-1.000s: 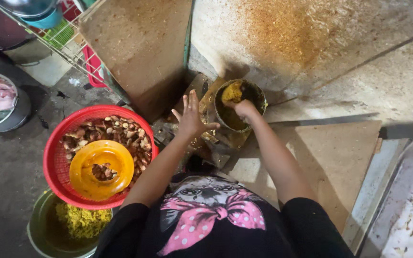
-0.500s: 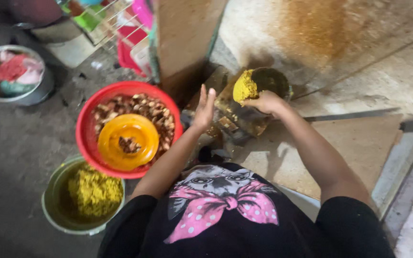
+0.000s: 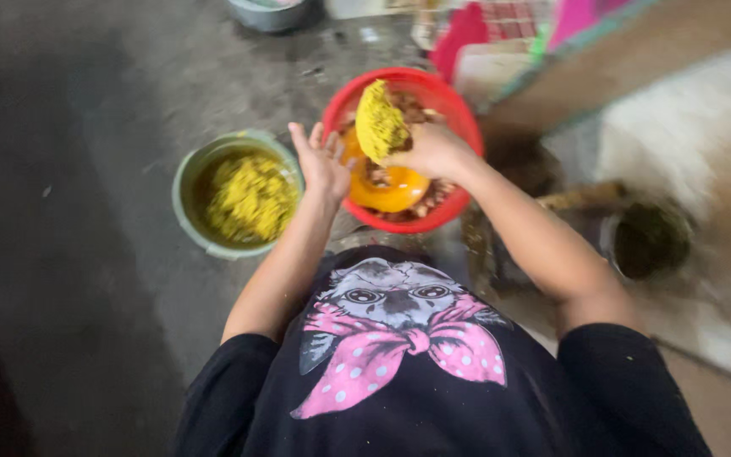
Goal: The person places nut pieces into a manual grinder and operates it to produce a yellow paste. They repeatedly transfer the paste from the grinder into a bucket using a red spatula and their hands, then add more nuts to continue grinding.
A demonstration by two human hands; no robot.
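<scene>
Yellow lump (image 3: 380,125) clasped in right hand (image 3: 433,152) over red basket (image 3: 458,118); left hand (image 3: 321,161) spread (empty grip).

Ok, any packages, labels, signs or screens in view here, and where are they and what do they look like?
No packages, labels, signs or screens show.
Nearest thing to one: printed picture on the black shirt, bottom centre, a grey animal face with glasses above a pink white-dotted bow.

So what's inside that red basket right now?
The red basket holds brown pieces and an orange dish resting on them. The right hand with its yellow lump hides the basket's middle; its bottom can't be seen.
</scene>
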